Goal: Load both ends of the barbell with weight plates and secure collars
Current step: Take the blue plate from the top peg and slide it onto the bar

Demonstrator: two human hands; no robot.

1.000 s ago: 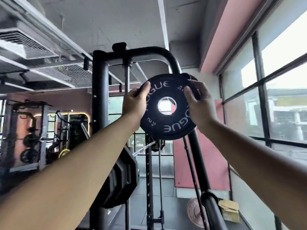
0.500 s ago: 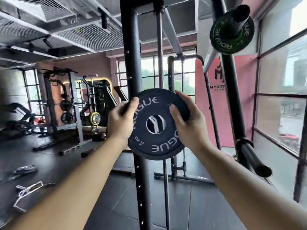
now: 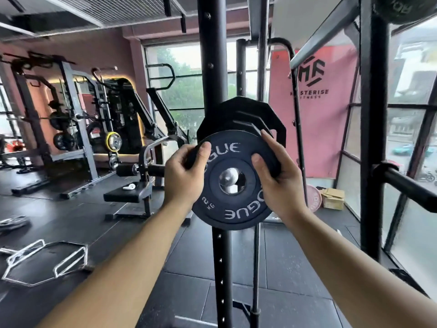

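Plate look: I see a small black round plate [image 3: 233,209] with "ROGUE" in pale letters along the top and the bottom, "2 KG" at its lower left, and a raised ring round the centre hole.
Plate position: it is upright, face toward me, just in front of the black rack upright [image 3: 211,67].
Bar: the shiny sleeve end [image 3: 228,177] shows through the hole; I cannot tell whether the plate is on it.
Left hand [image 3: 183,176]: it grips the plate's left rim, thumb on the face.
Right hand [image 3: 281,185]: it grips the right rim, thumb on the face, fingers curled behind.
Behind: larger black angular plates [image 3: 236,112], with stepped edges; I cannot count them.
Counts: one small plate held, two hands on it.
Floor: one hex bar [image 3: 45,261] at the left, one pink plate [image 3: 313,201] beside one cardboard box [image 3: 333,197] at the right.
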